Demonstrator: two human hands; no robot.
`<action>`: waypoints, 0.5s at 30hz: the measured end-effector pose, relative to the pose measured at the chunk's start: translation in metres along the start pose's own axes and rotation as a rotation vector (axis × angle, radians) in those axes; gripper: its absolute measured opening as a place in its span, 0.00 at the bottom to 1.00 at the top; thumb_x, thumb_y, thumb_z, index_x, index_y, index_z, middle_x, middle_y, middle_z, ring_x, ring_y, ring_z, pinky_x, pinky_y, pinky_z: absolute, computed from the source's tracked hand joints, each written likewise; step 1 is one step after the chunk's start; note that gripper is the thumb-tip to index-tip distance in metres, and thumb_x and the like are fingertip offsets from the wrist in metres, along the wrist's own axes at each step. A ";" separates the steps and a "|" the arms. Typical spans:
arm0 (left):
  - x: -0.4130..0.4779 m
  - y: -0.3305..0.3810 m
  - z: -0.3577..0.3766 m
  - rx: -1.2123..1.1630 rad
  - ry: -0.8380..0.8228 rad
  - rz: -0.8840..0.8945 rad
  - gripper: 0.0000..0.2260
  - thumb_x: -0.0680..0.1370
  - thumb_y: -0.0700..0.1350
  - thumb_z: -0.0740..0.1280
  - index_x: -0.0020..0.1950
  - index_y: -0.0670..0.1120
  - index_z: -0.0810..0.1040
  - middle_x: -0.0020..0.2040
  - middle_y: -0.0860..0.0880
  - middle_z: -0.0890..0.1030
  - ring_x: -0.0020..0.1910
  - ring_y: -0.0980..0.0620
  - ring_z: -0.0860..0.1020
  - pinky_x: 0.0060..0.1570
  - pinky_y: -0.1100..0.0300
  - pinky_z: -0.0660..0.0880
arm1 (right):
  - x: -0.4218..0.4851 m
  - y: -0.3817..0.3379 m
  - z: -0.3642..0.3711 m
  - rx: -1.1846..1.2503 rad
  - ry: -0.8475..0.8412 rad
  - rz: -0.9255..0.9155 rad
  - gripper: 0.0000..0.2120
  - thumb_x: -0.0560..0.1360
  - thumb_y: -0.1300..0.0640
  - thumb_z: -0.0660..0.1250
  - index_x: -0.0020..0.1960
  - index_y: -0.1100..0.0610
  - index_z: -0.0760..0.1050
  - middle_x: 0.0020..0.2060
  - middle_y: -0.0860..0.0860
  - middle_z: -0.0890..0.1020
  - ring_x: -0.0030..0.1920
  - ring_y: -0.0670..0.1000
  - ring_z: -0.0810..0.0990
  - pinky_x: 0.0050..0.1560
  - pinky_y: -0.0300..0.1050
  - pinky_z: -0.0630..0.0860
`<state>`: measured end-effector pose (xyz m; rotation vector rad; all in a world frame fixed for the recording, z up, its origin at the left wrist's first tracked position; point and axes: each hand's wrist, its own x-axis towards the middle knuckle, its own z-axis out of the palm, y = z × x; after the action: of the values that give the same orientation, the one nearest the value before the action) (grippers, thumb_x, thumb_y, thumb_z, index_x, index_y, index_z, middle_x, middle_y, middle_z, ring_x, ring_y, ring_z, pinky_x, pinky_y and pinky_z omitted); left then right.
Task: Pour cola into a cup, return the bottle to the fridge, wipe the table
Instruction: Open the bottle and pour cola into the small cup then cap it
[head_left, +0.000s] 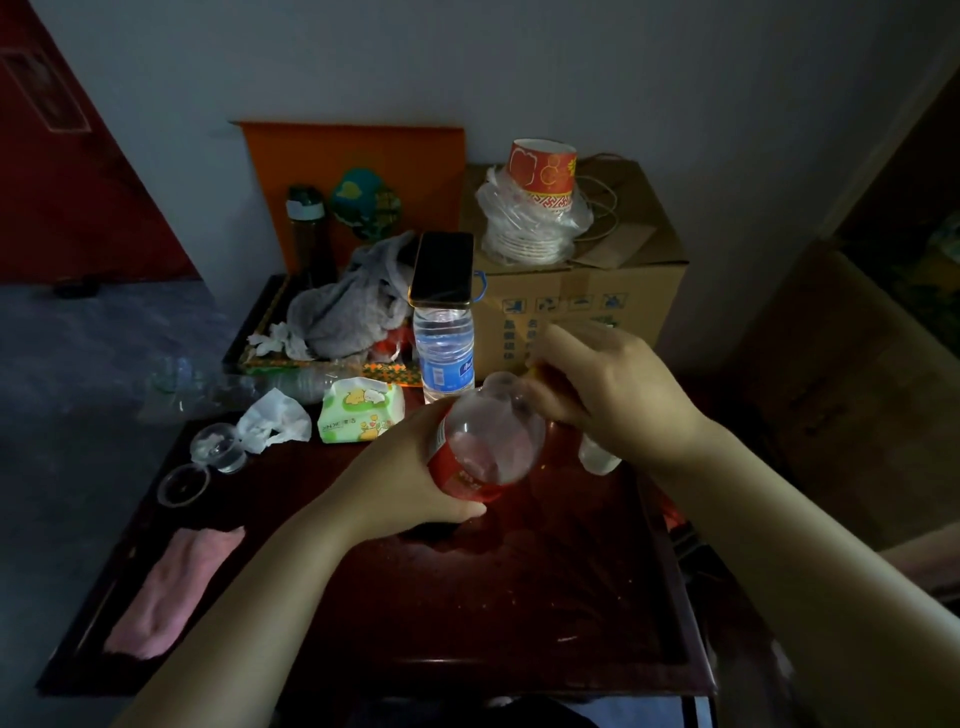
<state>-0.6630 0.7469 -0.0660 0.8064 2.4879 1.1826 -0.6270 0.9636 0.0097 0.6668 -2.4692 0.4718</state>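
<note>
The room is dim, and I am looking down on a dark red wooden surface (467, 597) pushed against a pale wall, cluttered along its far edge. In my left hand (400, 483) I have the cola bottle (483, 447), tipped toward me: clear plastic with a red label, and the upper part looks see-through, almost empty. The left grip is wrapped around the labelled lower body, thumb underneath. My right hand (608, 395) sits at the bottle's neck end, fingers curled around the top; the cap itself is hidden, so I cannot tell what exactly that grip is pinching. Just beyond and below the right hand stands a small clear cup (600, 457), partly covered by the wrist. Behind the bottle a water bottle (444, 353) stands upright with a phone (443, 267) lying on its top. A tissue pack (361, 410) lies left of it, and a pink cloth (171, 592) rests along the near left edge.
</note>
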 end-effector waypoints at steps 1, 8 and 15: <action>0.000 0.000 0.000 0.009 0.002 0.002 0.43 0.61 0.50 0.81 0.71 0.61 0.64 0.62 0.64 0.75 0.60 0.67 0.73 0.59 0.66 0.72 | -0.003 0.002 0.001 -0.033 -0.001 -0.006 0.15 0.75 0.49 0.63 0.41 0.61 0.72 0.33 0.52 0.76 0.33 0.52 0.73 0.31 0.44 0.66; 0.004 -0.005 0.007 0.137 0.165 0.004 0.40 0.59 0.60 0.79 0.67 0.62 0.66 0.59 0.61 0.76 0.58 0.61 0.76 0.54 0.55 0.77 | 0.003 -0.008 0.009 -0.094 -0.015 0.596 0.19 0.72 0.37 0.62 0.42 0.54 0.69 0.30 0.49 0.77 0.33 0.54 0.77 0.33 0.46 0.71; -0.002 -0.001 -0.012 0.065 0.118 -0.024 0.40 0.59 0.56 0.80 0.67 0.62 0.66 0.59 0.63 0.76 0.57 0.66 0.75 0.56 0.62 0.75 | 0.009 -0.013 0.006 0.158 0.001 0.294 0.12 0.74 0.45 0.66 0.43 0.49 0.64 0.30 0.43 0.73 0.33 0.47 0.73 0.31 0.37 0.66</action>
<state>-0.6672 0.7381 -0.0589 0.7413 2.6360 1.1783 -0.6287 0.9467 0.0124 0.3616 -2.5581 0.7851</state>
